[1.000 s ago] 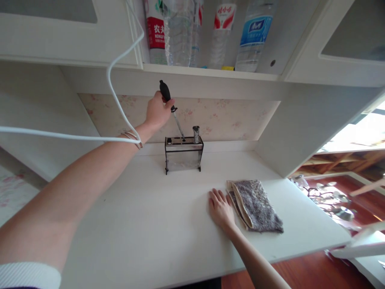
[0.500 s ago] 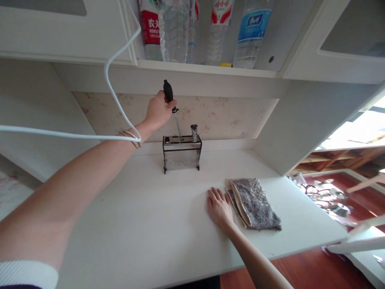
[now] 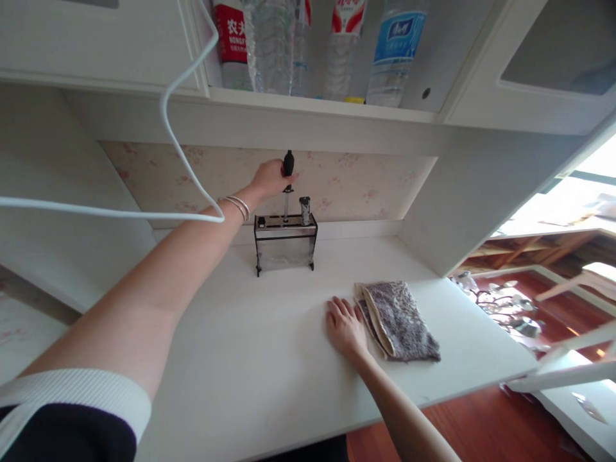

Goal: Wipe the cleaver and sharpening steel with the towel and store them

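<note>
My left hand [image 3: 270, 178] is closed around the black handle of a sharpening steel [image 3: 289, 164]. The steel stands nearly upright, its thin metal rod partly down in the top of a knife block [image 3: 285, 251]. This block has a slotted metal top, black edges and see-through sides; it stands near the back wall. A short silver-and-black cylinder [image 3: 305, 210] sticks up from the block's right end. My right hand [image 3: 347, 327] lies flat on the white tabletop [image 3: 250, 359], fingers spread, beside a folded grey-brown towel [image 3: 403, 321].
Overhead, a white shelf [image 3: 317, 108] holds several plastic bottles [image 3: 397, 51]. A white cable [image 3: 176, 138] hangs in front of my left forearm. White side panels [image 3: 462, 186] enclose the tabletop. Past its right edge lie a reddish wooden floor [image 3: 476, 420] and shiny objects [image 3: 500, 308].
My left hand has moved right and lower with the sharpening steel, which went from tilted to nearly upright and deeper into the block. My right hand stays on the tabletop. The view has shifted slightly.
</note>
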### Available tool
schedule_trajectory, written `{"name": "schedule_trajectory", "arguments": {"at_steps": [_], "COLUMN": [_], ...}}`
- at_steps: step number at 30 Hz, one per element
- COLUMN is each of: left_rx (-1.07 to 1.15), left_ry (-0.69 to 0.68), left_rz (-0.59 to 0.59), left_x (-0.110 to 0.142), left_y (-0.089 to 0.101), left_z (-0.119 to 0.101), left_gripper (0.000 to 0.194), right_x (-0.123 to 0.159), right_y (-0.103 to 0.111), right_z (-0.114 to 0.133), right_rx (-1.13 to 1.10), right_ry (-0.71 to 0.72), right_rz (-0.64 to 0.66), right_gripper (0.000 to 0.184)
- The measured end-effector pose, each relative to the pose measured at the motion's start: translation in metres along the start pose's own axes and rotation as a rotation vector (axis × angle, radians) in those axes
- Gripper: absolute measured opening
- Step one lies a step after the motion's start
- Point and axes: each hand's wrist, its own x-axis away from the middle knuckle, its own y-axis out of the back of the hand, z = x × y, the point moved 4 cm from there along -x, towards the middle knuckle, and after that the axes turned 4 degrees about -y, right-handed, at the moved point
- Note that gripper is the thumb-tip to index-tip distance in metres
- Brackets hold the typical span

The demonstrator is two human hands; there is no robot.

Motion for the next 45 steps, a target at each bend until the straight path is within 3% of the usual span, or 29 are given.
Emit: {"name": "schedule_trajectory", "arguments": {"at_steps": [4, 8, 14, 25, 28, 31, 35, 37, 41, 45], "left_rx": [0.02, 0.023, 0.034, 0.042, 0.089, 0.134, 0.352, 0.444, 0.635, 0.867], "left_ry": [0.035, 0.078, 0.102, 0.205, 0.202, 0.197, 0.39, 0.523, 0.735, 0.817], "left_rz": [0.043, 0.081, 0.12, 0.044, 0.018, -0.068, -0.335, -0.383, -0.239, -0.074], "left_x": [0.03, 0.051, 0.063, 0.067, 0.069, 0.074, 0.098, 0.118, 0.154, 0.169], "left_y": [-0.033, -0.052, -0.066, -0.08, -0.077, -0.06, -0.032, -0.032, -0.064, -0.101], "left_z": [0.018, 0.035, 0.044, 0.05, 0.048, 0.051, 0.083, 0.102, 0.118, 0.105], "left_gripper": [0.022, 0.023, 0.028, 0.029, 0.033, 0.039, 0.023, 0.02, 0.034, 0.056], "right_x": [-0.001, -0.001, -0.002, -0.001, -0.001, -0.001, -0.001, -0.001, 0.0, 0.0], "right_y": [-0.001, -0.001, 0.0, -0.001, -0.001, -0.002, -0.004, -0.005, -0.005, -0.003], "right_z": [0.0, 0.0, 0.0, 0.0, 0.0, -0.001, -0.002, -0.002, -0.001, 0.001], "right_rx": [-0.005, -0.011, -0.012, 0.001, 0.009, 0.017, 0.026, 0.027, 0.028, 0.036], "right_ry": [-0.006, -0.012, -0.014, -0.01, -0.006, 0.0, 0.007, 0.009, 0.019, 0.018], "right_rz": [0.001, 0.008, 0.008, -0.013, -0.02, -0.02, -0.035, -0.045, -0.056, -0.054], "right_gripper": [0.039, 0.039, 0.039, 0.039, 0.039, 0.039, 0.039, 0.039, 0.038, 0.038]}}
